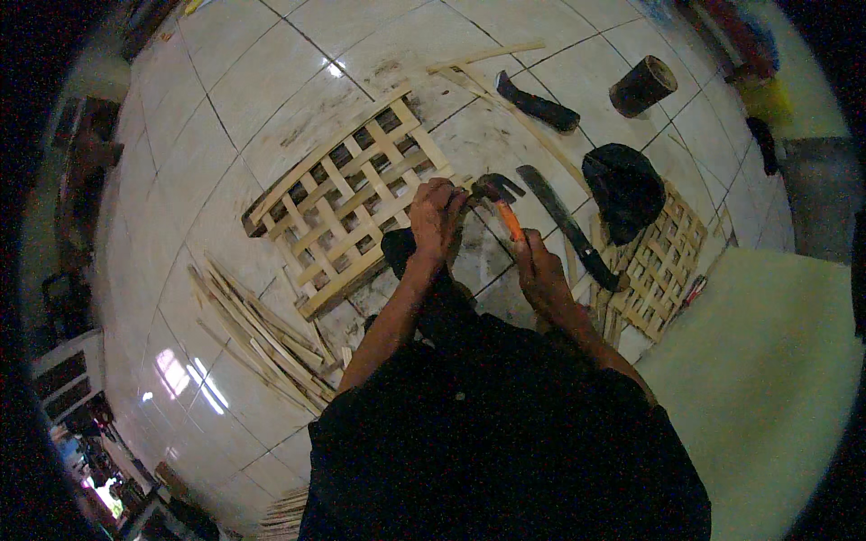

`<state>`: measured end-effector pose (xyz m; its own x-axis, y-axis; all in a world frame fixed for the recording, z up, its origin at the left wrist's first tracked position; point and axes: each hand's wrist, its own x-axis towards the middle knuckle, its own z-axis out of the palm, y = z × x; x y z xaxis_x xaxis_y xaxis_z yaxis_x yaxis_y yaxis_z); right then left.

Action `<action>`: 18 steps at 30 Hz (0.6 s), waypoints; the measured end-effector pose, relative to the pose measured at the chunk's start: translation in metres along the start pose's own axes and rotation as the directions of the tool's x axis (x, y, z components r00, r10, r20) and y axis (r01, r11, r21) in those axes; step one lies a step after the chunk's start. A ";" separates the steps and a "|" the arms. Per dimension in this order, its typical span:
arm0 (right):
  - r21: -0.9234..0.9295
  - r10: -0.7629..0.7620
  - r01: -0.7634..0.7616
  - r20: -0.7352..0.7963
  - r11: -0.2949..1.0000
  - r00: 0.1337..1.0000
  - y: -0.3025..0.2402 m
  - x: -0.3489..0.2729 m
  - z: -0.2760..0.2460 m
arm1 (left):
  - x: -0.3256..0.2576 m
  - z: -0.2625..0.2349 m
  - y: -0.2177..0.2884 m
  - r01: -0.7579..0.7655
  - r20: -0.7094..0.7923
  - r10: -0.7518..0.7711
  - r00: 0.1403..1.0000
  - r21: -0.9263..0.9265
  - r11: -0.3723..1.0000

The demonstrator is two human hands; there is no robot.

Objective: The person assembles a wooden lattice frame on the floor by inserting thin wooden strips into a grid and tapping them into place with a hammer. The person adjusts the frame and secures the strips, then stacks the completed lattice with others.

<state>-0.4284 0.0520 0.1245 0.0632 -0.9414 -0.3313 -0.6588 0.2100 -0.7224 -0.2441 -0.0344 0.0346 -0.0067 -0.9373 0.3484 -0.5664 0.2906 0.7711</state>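
My right hand (541,268) is wrapped around the orange handle of a claw hammer (510,219). The dark hammer head is close beside the fingers of my left hand (437,215). Those fingers are closed at the near right corner of a woven panel of pale bamboo strips (361,187); what they pinch is hidden. The panel lies on the tiles, its crossed strips leaving square gaps between thicker edge pieces. To the right of the hammer, a machete (561,216) with a dark blade and black handle lies flat.
Loose bamboo strips (262,334) lie at left. On the right are a black cap-like cloth (624,191), another woven panel (666,270) and a pale green surface (767,370). Farther off are a dark cylindrical block (642,86) and a dark curved object (539,105).
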 end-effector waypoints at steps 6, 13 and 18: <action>-0.036 0.050 -0.048 0.053 0.998 0.997 -0.010 0.015 0.005 | 0.000 0.002 0.002 -0.022 -0.016 0.023 1.000 0.044 0.999; -0.118 0.104 -0.099 0.041 0.988 0.994 0.003 0.016 0.004 | 0.000 -0.002 0.004 0.006 0.029 -0.004 1.000 -0.060 0.998; -0.098 0.120 -0.118 0.019 0.988 0.993 -0.006 0.010 -0.002 | -0.001 -0.015 -0.006 -0.027 0.115 0.016 0.993 0.095 0.995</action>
<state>-0.4253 0.0408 0.1273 -0.0019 -0.9041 -0.4273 -0.7317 0.2925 -0.6157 -0.2288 -0.0327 0.0377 -0.1108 -0.9485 0.2968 -0.6421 0.2963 0.7070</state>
